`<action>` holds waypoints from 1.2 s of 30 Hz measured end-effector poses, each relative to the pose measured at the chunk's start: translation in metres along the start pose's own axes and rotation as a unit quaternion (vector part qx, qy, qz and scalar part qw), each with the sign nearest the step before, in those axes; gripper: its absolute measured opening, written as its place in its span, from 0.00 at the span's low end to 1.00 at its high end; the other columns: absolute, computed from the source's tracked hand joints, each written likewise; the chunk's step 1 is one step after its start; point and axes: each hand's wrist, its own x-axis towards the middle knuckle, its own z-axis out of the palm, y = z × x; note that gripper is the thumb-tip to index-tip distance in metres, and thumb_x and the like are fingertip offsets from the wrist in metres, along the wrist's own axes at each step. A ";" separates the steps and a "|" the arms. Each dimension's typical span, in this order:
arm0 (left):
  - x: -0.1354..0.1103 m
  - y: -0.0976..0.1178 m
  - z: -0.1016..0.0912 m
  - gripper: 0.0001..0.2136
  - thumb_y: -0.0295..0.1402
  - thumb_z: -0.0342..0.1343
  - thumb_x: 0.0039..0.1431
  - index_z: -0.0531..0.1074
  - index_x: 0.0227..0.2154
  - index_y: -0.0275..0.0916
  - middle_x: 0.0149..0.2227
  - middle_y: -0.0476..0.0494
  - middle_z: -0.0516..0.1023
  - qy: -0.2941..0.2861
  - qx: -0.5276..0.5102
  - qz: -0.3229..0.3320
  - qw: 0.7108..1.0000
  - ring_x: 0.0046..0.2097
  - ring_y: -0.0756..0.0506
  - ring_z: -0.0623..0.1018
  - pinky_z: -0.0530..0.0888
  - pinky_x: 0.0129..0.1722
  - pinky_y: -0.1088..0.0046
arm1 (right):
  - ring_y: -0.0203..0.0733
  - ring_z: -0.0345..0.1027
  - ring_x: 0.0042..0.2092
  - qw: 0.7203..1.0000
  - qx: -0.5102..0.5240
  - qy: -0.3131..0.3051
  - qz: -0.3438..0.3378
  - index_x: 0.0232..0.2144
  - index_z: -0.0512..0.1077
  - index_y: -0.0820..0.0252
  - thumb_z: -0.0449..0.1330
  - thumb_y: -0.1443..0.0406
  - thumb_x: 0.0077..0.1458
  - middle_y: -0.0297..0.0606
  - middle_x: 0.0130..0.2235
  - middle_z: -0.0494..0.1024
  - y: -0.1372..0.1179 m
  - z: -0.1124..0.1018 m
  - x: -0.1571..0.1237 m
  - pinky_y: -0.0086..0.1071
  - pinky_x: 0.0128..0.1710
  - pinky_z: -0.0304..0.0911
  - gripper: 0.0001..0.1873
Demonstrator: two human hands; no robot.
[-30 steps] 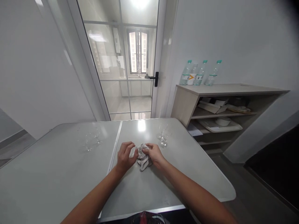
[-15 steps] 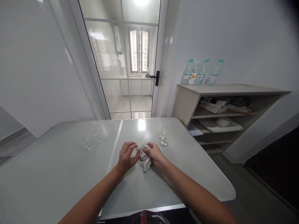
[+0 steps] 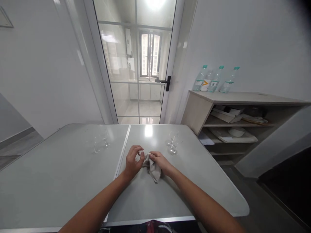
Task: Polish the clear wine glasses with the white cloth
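Note:
My left hand (image 3: pixel 133 159) is curled around a clear glass (image 3: pixel 137 157), much of which is covered by the fingers. A crumpled light grey cloth (image 3: pixel 154 170) is pinched in my right hand (image 3: pixel 159 160), its loose end hanging toward me. The cloth meets the glass between the two hands, low over the table. Beyond my right hand stand clear stemmed glasses (image 3: pixel 173 149) close together. Farther left, two more clear stemmed glasses (image 3: pixel 96 149) stand on the other table half, their outlines faint.
The pale table (image 3: pixel 73 187) has a metal seam running front to back. Several plastic bottles (image 3: pixel 226 84) stand on a shelf unit (image 3: pixel 199 108) at the right, which holds boxes, a tray and a bowl. Behind the table is a glazed door (image 3: pixel 124 100) with a black handle (image 3: pixel 168 83).
The view has shifted slightly left, so the scene sits farther right. The cloth's loose end hangs lower and more to the right. Both hands keep their holds.

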 end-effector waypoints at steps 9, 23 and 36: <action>-0.005 0.004 -0.001 0.09 0.26 0.54 0.63 0.70 0.45 0.40 0.40 0.40 0.77 -0.030 -0.001 0.076 0.997 0.38 0.45 0.76 0.76 0.36 0.68 | 0.34 0.51 0.23 0.996 -0.039 -0.003 0.078 0.21 0.62 0.56 0.58 0.48 0.53 0.27 0.20 0.60 0.007 0.004 -0.004 0.31 0.26 0.48 0.21; 0.001 -0.002 0.003 0.04 0.29 0.53 0.66 0.72 0.40 0.40 0.39 0.43 0.75 0.006 -0.038 -0.052 0.998 0.41 0.45 0.76 0.76 0.40 0.68 | 0.40 0.58 0.28 0.939 -0.255 0.206 -0.101 0.32 0.71 0.57 0.47 0.54 0.71 0.33 0.26 0.69 -0.013 -0.001 -0.010 0.32 0.32 0.50 0.20; 0.008 -0.001 0.002 0.13 0.40 0.54 0.68 0.74 0.31 0.38 0.31 0.47 0.75 -0.064 -0.254 -0.243 0.934 0.28 0.50 0.73 0.71 0.30 0.73 | 0.37 0.68 0.33 0.953 0.110 -0.265 0.094 0.39 0.74 0.62 0.73 0.44 0.45 0.35 0.33 0.75 -0.010 0.001 -0.017 0.30 0.37 0.62 0.31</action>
